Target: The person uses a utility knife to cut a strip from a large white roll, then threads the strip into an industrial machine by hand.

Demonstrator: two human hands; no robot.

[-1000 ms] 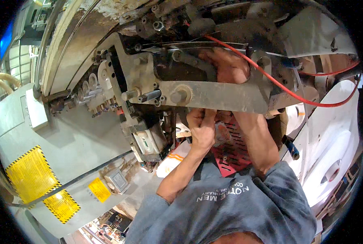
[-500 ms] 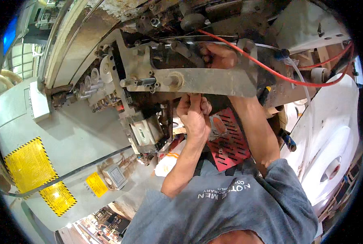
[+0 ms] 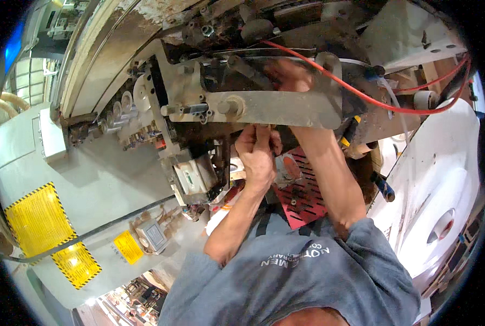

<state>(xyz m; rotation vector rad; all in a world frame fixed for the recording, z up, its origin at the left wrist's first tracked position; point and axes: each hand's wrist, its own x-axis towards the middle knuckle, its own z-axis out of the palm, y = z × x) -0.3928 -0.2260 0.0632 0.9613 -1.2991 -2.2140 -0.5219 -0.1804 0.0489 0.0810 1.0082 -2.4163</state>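
A long grey metal bracket plate (image 3: 286, 108) with a bolt boss crosses the machine in front of me. Just under its lower edge, my left hand (image 3: 256, 155) has its fingers curled into a pinch; whatever sits between the fingertips is too small or hidden to name. My right forearm passes beneath the plate, and my right hand (image 3: 292, 76) shows above its upper edge, beside a dark metal rod (image 3: 248, 70). Motion smears that hand, and its fingers cannot be made out.
A red air hose (image 3: 351, 89) loops over the plate's right end. A red slotted panel (image 3: 302, 201) lies below my hands. White paper rolls (image 3: 443, 190) stand at the right. A pale box-shaped unit (image 3: 193, 176) hangs on the left, near the grey machine cover (image 3: 106, 174).
My right forearm has shifted left under the plate, and my right hand has moved slightly left and blurred. My left hand keeps its pinch in nearly the same spot.
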